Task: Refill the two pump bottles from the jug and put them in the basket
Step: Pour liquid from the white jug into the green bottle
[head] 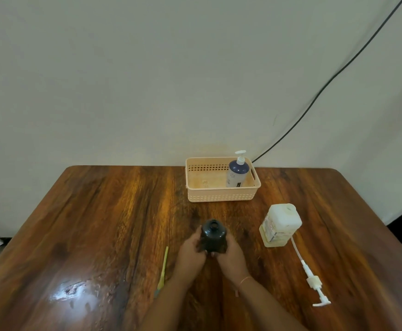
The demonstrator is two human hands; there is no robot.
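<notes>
Nearest to the camera, two bare forearms reached forward over the wooden table (99, 223), the right wrist wearing a thin bracelet (244, 279). A glossy, wet-looking patch (72, 289) shone on the tabletop to the left of them. Off to the right lay a loose white pump head (313, 281) on its side, its long dip tube pointing away toward the jug. A slim yellow-green stick (162, 268) lay just left of the left hand.

Further in, the left hand (191, 253) and the right hand (231, 256) were both wrapped around the lower body of a dark bottle (213, 236), fingers curled against its sides. That bottle stood upright near the middle of the table, its neck open and bare of any pump.

Beyond and to the right stood the cream-white jug (280, 225), upright and well apart from the hands; whether its top was capped could not be told.

At the far edge sat the peach basket (219, 195), with a blue-and-white pump bottle (237, 172) standing in its right end, pump fitted. Behind it, a black cable (326, 84) ran up the pale wall.
</notes>
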